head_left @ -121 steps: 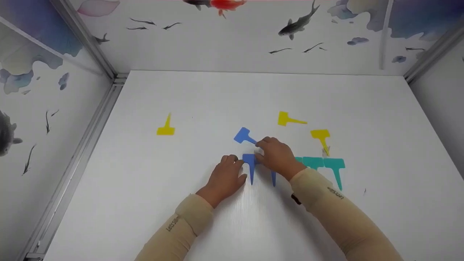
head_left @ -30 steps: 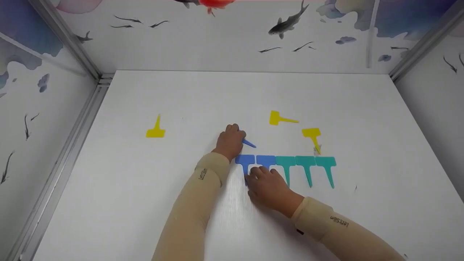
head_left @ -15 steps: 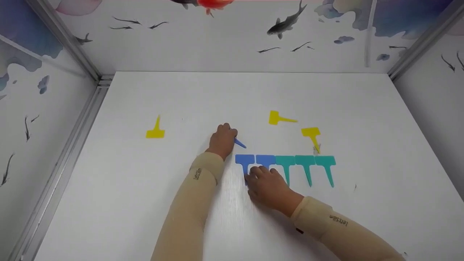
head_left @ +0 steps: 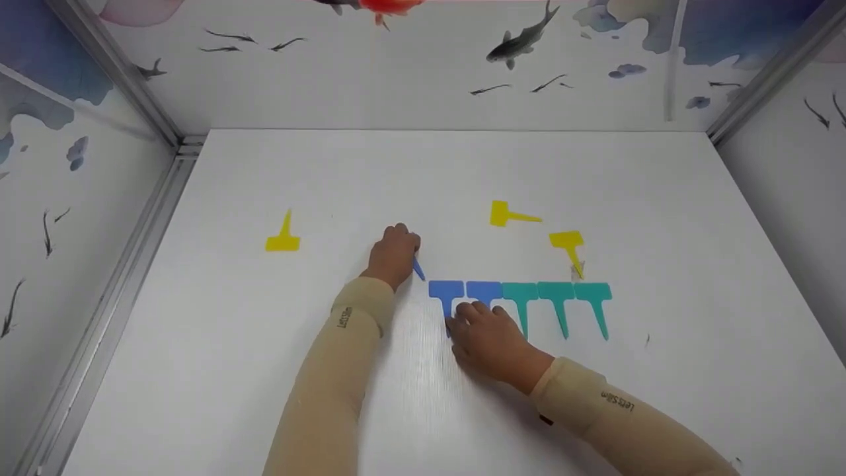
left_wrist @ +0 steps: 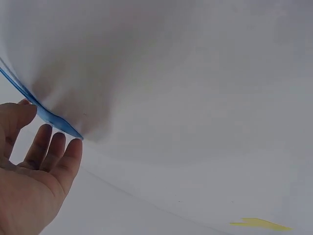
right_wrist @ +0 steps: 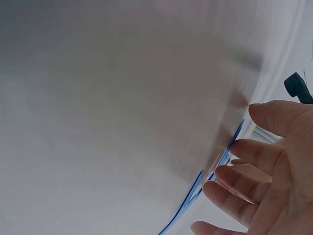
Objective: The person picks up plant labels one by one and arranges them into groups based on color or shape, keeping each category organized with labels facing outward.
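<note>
My left hand (head_left: 391,256) holds a blue T-shaped plant label (head_left: 419,269) at its head, with the narrow stem sticking out towards me. In the left wrist view, the thumb and fingertips are at this label (left_wrist: 51,117), low over the table. My right hand (head_left: 492,340) rests with fingers spread and fingertips on the lower part of two blue plant labels, the left one (head_left: 446,289) and its neighbour (head_left: 484,289). In the right wrist view the thumb stands apart from the fingers. Three teal plant labels (head_left: 556,291) continue that row rightwards, stems towards me.
On the white table (head_left: 198,370) lie three yellow plant labels: one at left (head_left: 283,243), one at centre right (head_left: 499,214), and one (head_left: 566,240) above the teal ones. Printed wall panels (head_left: 396,79) border the table at the back and sides.
Over the last second my left hand has moved left with the blue label, whose stem has turned to point more towards me. Earlier, my right hand moved down from the loose label onto the row.
</note>
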Available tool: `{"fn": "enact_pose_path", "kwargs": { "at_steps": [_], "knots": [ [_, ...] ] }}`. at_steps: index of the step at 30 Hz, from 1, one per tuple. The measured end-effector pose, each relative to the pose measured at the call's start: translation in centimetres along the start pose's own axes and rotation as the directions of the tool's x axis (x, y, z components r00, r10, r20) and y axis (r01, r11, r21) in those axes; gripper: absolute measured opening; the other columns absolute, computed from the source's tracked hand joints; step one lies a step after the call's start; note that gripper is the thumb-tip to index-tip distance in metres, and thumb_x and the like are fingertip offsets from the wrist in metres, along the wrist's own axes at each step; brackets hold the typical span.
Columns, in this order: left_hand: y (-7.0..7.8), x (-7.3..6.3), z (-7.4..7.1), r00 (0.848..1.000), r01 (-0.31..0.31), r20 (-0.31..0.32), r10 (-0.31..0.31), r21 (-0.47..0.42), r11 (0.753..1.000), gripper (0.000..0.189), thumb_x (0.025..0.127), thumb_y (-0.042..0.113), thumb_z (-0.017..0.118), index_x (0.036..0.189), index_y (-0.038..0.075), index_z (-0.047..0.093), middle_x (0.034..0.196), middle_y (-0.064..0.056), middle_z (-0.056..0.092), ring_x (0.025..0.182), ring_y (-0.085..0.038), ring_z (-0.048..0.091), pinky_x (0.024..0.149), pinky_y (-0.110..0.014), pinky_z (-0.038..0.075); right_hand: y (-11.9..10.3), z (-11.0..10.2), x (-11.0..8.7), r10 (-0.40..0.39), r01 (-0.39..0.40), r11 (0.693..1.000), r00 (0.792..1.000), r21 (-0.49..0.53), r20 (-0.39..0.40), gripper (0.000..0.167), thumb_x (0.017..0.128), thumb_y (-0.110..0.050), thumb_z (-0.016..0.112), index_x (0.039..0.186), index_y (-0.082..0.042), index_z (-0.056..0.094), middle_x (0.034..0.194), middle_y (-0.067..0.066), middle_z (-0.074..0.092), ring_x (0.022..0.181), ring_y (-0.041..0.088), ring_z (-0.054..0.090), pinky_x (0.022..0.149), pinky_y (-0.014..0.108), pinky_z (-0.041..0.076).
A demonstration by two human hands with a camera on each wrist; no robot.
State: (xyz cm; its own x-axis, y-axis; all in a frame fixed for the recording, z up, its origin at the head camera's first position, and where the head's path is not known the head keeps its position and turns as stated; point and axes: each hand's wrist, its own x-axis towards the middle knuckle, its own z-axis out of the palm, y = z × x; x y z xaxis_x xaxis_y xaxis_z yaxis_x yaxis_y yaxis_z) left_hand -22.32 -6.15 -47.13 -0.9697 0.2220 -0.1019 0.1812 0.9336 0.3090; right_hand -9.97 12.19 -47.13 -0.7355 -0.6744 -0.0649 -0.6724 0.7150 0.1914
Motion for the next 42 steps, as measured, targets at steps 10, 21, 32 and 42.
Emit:
{"fn": "enact_pose_path", "kwargs": {
  "at_steps": [10, 21, 32, 42],
  "knots": [
    [-0.1, 0.4, -0.4, 0.978, 0.209, 0.032, -0.207, -0.071, 0.975, 0.051, 0.092, 0.028, 0.060, 0.134, 0.000, 0.050, 0.127, -0.017, 0.048, 0.118, -0.029, 0.044, 0.097, -0.043, 0.046, 0.1, 0.1, 0.0, -0.005, 0.005, 1.000, 1.000, 0.011, 0.008, 0.041, 0.091, -0.033, 0.065, 0.126, -0.013, 0.063, 0.120, 0.009, 0.063, 0.104, 0.027, 0.060, 0.077, 0.043, 0.056],
    [0.8, 0.1, -1.0, 0.968, 0.252, 0.017, -0.252, -0.138, 0.958, 0.047, 0.085, 0.022, 0.067, 0.122, -0.004, 0.057, 0.122, -0.019, 0.048, 0.116, -0.030, 0.044, 0.094, -0.042, 0.048, 0.0, 0.2, -0.1, 0.019, -0.019, 0.999, 1.000, 0.029, -0.003, 0.041, 0.090, -0.034, 0.066, 0.126, -0.015, 0.064, 0.120, 0.008, 0.063, 0.105, 0.026, 0.060, 0.078, 0.043, 0.056],
    [0.5, 0.2, -1.3, 0.971, 0.235, 0.076, -0.229, -0.083, 0.968, 0.046, 0.085, 0.017, 0.069, 0.123, -0.006, 0.056, 0.123, -0.019, 0.049, 0.115, -0.030, 0.044, 0.099, -0.038, 0.045, 0.1, 0.2, -0.1, 0.003, -0.003, 1.000, 1.000, -0.005, 0.001, 0.042, 0.091, -0.034, 0.064, 0.128, -0.014, 0.062, 0.121, 0.008, 0.063, 0.105, 0.026, 0.061, 0.079, 0.044, 0.056],
    [0.2, 0.0, -1.2, 0.979, 0.186, 0.099, -0.180, -0.051, 0.981, 0.047, 0.084, 0.011, 0.070, 0.124, -0.005, 0.053, 0.121, -0.019, 0.051, 0.112, -0.029, 0.046, 0.099, -0.038, 0.045, 0.1, 0.0, -0.1, -0.001, 0.001, 1.000, 1.000, 0.001, 0.002, 0.042, 0.091, -0.033, 0.064, 0.128, -0.014, 0.062, 0.120, 0.009, 0.062, 0.103, 0.026, 0.061, 0.078, 0.043, 0.056]
  ]
}}
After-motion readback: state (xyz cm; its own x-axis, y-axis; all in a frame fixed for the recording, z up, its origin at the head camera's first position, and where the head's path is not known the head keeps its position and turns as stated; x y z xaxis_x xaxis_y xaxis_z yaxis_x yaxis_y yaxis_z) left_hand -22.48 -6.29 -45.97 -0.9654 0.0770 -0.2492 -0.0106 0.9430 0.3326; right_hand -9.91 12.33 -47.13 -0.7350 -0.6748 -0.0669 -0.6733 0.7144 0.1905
